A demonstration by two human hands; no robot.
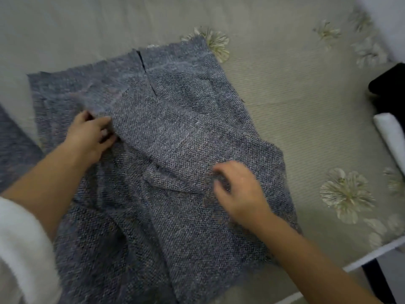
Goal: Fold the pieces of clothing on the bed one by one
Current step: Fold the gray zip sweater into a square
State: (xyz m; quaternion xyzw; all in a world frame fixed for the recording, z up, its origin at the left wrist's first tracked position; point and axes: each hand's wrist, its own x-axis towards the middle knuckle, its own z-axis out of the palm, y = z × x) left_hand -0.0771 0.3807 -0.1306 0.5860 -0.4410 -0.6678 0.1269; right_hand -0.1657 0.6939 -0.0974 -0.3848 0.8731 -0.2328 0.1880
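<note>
Grey knitted garment (166, 137) lies spread on the bed (295, 102), covering most of the middle and reaching toward the near edge; its far hem sits beside a pale flower print (215, 43) on the bedcover. The knit is mottled blue-grey, with a slit or seam running down from the far hem and several creases and overlapping panels across the centre. Exact type of garment cannot be told. Left hand (89, 134) rests on the left part of the garment, fingers (105, 123) curled and pinching a ridge of the cloth between thumb and fingertips. Left forearm bare, with a white sleeve (22, 249) pushed up near the elbow at the lower left of the view. Right hand (238, 191) rests on the right-centre of the garment, near a fold, fingers bent down into the knit; motion blur there, so whether it grips cloth or only presses on it cannot be told. More of the same grey knit (13, 145) shows at the far left edge of the view, partly behind the left arm. Bedcover is pale green-grey with more flower prints toward the right side and far right corner. At the right edge of the bed, a dark object (390, 84) and a white rolled item (392, 132) just below it; neither is clear enough to identify.
</note>
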